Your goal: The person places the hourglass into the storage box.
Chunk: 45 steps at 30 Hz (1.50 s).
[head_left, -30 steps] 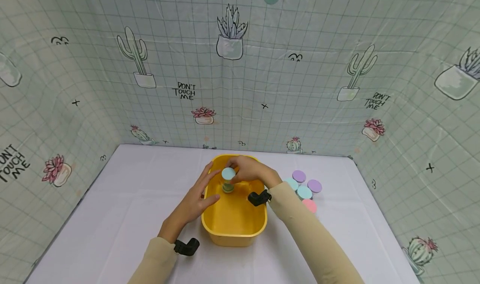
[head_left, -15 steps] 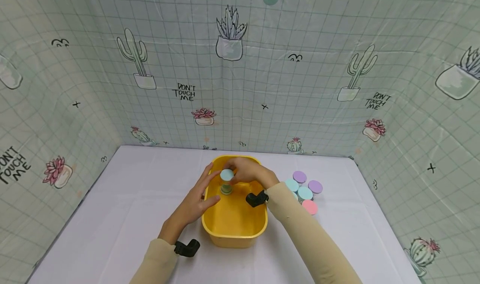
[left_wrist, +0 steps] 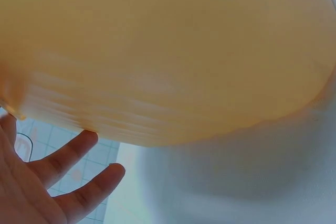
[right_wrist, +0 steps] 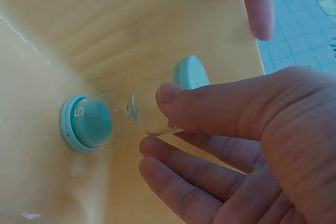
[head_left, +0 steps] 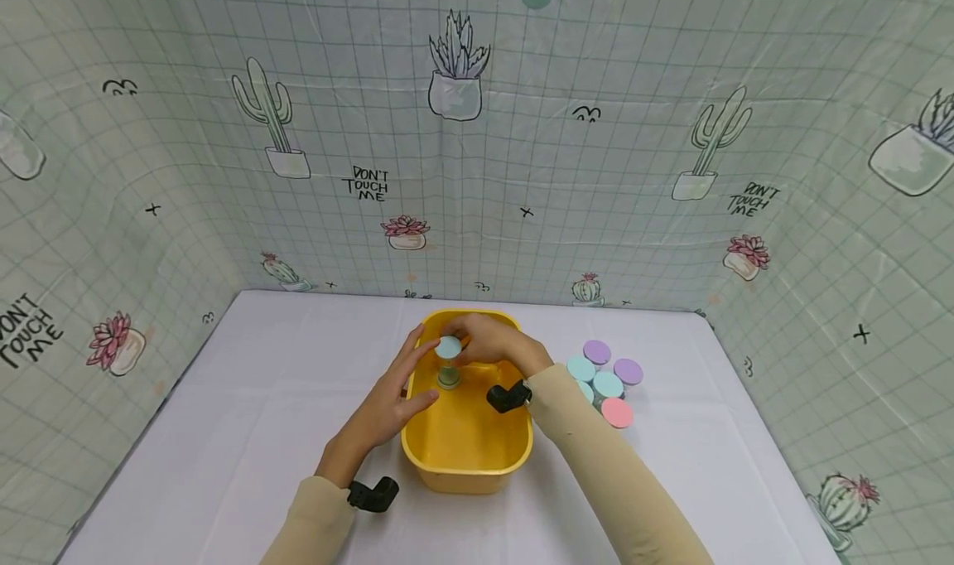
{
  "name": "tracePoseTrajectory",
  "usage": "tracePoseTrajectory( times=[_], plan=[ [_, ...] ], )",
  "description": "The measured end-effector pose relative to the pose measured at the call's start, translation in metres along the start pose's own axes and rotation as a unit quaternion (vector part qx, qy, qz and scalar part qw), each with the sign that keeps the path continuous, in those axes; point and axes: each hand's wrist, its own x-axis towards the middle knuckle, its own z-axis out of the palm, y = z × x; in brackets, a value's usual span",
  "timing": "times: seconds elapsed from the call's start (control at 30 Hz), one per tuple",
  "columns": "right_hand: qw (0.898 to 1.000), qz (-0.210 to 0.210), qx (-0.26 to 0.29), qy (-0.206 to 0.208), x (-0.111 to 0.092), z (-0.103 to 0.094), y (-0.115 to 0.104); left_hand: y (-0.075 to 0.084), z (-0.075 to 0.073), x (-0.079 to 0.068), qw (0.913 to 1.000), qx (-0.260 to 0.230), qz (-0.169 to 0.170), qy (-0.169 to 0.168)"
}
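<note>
Screened tabletop booth, apparently a recording set-up. A pale surface (head_left: 224, 432) is bounded at the back and on both sides by rippled cloth (head_left: 522, 167) printed with a grid, potted cacti (head_left: 270, 118), pink succulents (head_left: 406, 227) and the lettering "DON'T TOUCH ME" (head_left: 370, 184). A black device (head_left: 374, 494) is worn at each wrist. The type of building beyond the cloth cannot be determined.

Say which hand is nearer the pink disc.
The right hand, inside the yellow bin, left of the pink disc; the left hand is farther left, at the bin's rim.
</note>
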Motion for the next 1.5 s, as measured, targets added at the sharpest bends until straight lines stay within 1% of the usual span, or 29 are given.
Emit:
tracePoseTrajectory(
  times=[0.27,0.43,0.57,0.67,0.73,0.9,1.0,1.13,1.23,1.33,1.4,1.5],
  plan=[
    [1.0,0.0,0.006,0.002,-0.002,-0.002,-0.001,-0.001,0.001,0.0,1.0,0.002,0.001,0.004],
    [1.0,0.0,0.012,0.014,-0.012,-0.009,-0.007,-0.002,0.001,0.001,1.0,0.0,-0.001,0.001],
    [0.999,-0.001,0.019,0.046,-0.026,-0.017,-0.014,-0.003,-0.002,0.001,0.9999,0.003,-0.001,-0.012],
    [0.996,-0.011,0.032,0.085,-0.039,-0.021,-0.017,-0.002,-0.005,0.0,0.9998,0.009,-0.001,-0.016],
    [0.993,-0.022,0.051,0.108,-0.048,-0.023,-0.017,0.0,-0.006,0.0,0.9998,0.017,-0.004,-0.014],
    [0.983,-0.044,0.079,0.16,-0.071,-0.029,-0.014,0.004,-0.007,-0.002,0.9984,0.054,-0.013,0.002],
    [0.973,-0.045,0.075,0.215,-0.087,-0.033,-0.006,0.007,-0.008,-0.003,0.9975,0.07,-0.01,0.008],
    [0.952,-0.035,0.061,0.298,-0.108,-0.038,0.008,0.007,-0.009,-0.006,0.9968,0.079,-0.003,0.013],
    [0.94,-0.022,0.043,0.339,-0.125,-0.042,0.023,0.006,-0.009,-0.008,0.997,0.075,-0.011,0.017],
    [0.932,0.0,0.008,0.363,-0.146,-0.044,0.043,0.005,-0.008,-0.008,0.9976,0.064,-0.023,0.014],
    [0.929,0.023,-0.014,0.368,-0.16,-0.046,0.058,0.005,-0.007,-0.008,0.9979,0.059,-0.026,0.012],
    [0.933,0.065,-0.034,0.353,-0.182,-0.048,0.076,0.004,-0.007,-0.01,0.9982,0.053,-0.026,0.014]
  ],
)
